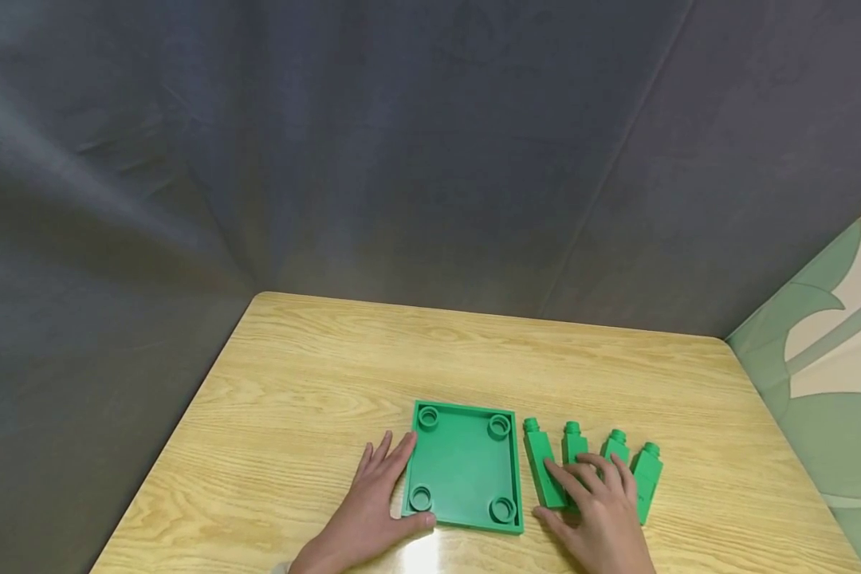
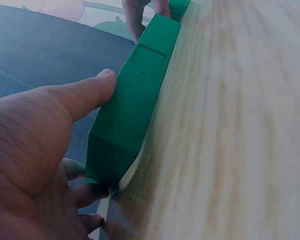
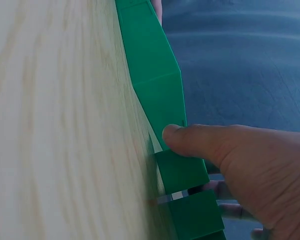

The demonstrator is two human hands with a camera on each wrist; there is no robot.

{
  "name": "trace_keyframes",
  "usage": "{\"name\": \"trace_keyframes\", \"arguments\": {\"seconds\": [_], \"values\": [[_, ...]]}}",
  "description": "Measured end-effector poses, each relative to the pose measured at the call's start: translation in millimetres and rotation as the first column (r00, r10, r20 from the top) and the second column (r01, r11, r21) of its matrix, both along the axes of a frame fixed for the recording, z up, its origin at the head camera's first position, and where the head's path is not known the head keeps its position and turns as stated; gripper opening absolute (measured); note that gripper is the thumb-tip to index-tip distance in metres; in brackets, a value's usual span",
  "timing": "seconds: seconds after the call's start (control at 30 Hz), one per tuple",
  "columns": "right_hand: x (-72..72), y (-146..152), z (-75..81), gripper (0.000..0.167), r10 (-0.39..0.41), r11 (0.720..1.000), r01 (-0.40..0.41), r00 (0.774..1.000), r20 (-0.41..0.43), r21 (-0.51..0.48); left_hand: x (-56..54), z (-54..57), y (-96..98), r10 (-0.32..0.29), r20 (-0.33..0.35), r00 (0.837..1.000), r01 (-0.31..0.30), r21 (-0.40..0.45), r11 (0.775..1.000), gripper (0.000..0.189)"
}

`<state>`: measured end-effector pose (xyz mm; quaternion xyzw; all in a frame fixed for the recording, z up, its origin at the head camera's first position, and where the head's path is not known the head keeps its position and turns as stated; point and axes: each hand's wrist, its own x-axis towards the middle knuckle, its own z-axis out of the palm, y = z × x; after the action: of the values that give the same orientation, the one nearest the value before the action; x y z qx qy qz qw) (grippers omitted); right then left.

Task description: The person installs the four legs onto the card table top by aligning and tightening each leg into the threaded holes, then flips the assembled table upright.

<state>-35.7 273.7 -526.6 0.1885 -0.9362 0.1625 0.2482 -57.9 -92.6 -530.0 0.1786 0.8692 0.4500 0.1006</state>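
Plastic, stiff and light by the look of it, the green base plate lay flat on the wooden bench, four sockets at its corners. The left hand rested open-fingered against its left edge, thumb at the near corner. The right hand lay with straight fingers across four green pegged blocks just beside it. Slick faces suggested gripping the edges.

Both hands lie palm-down, left hand with fingers spread, right hand with fingers slightly bent.
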Motion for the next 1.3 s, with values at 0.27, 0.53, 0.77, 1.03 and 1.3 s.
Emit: {"name": "trace_keyframes", "arguments": {"seconds": [0.27, 0.53, 0.77, 1.03, 1.3], "values": [[-0.1, -4.6, -1.8, 0.084, -0.010, 1.000, 0.008, 0.999, -0.042, -0.028, -0.2, -0.2, 0.3, -0.004, 0.003, 1.000, 0.004, 0.001, 1.000, 0.115], [1.0, -16.8, -3.8, 0.068, -0.069, 0.984, 0.054, 0.994, -0.083, -0.169, 0.6, 1.1, 1.3, -0.002, -0.008, 1.000, 0.002, -0.010, 1.000, 0.115], [6.6, -23.7, 2.6, 0.049, -0.173, 0.928, 0.166, 0.985, 0.008, -0.333, 0.7, 2.7, 1.4, 0.002, -0.004, 1.000, -0.002, -0.008, 1.000, 0.115], [8.5, -28.3, 10.6, 0.045, -0.281, 0.845, 0.280, 0.957, 0.068, -0.456, 0.9, 3.4, 1.6, 0.005, -0.012, 1.000, -0.006, -0.021, 1.000, 0.115], [9.7, -28.6, 14.8, 0.042, -0.373, 0.754, 0.367, 0.922, 0.106, -0.544, 1.0, 4.0, 1.8, 0.009, -0.007, 1.000, -0.009, -0.018, 1.000, 0.114]]}}
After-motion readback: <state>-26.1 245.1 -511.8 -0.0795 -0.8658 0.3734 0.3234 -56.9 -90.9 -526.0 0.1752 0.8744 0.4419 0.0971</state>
